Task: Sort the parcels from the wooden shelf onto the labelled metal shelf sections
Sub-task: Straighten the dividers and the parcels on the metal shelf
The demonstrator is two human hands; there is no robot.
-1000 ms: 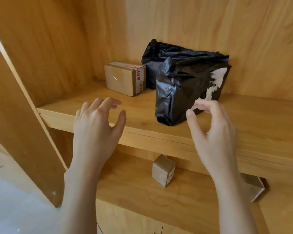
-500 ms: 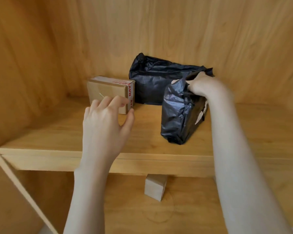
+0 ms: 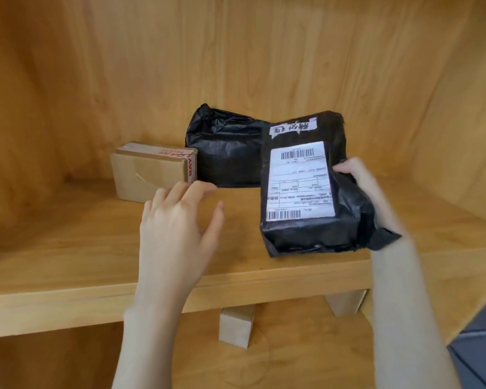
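Parcels are the business, and the one in play is the black parcel (image 3: 306, 192), wrapped in crinkled plastic, tilted up with its white shipping label (image 3: 299, 181) turned to face the camera and its lower edge at or just above the wooden shelf (image 3: 68, 248). The right hand (image 3: 359, 181) has its fingers (image 3: 345, 168) curled round the parcel's right edge, gripping loose wrap as much as the contents inside. Off to the left of those fingers, the left hand (image 3: 180, 220) hovers over the shelf board, released and spread, holding nothing, fingertips just short of the cardboard box (image 3: 152, 171) with red-printed tape. Behind the held parcel sits a second black bag (image 3: 225, 153), close against the back panel. Below the board, a small box (image 3: 236, 327) stands on the lower shelf, with another box (image 3: 345, 303) partly hidden by the shelf edge. The risk, I'd say: that slack, slippery plastic could slide through a one-sided grip, letting the parcel swing or drop off the front edge. Label text is too blurred to read, so the right section cannot be judged.
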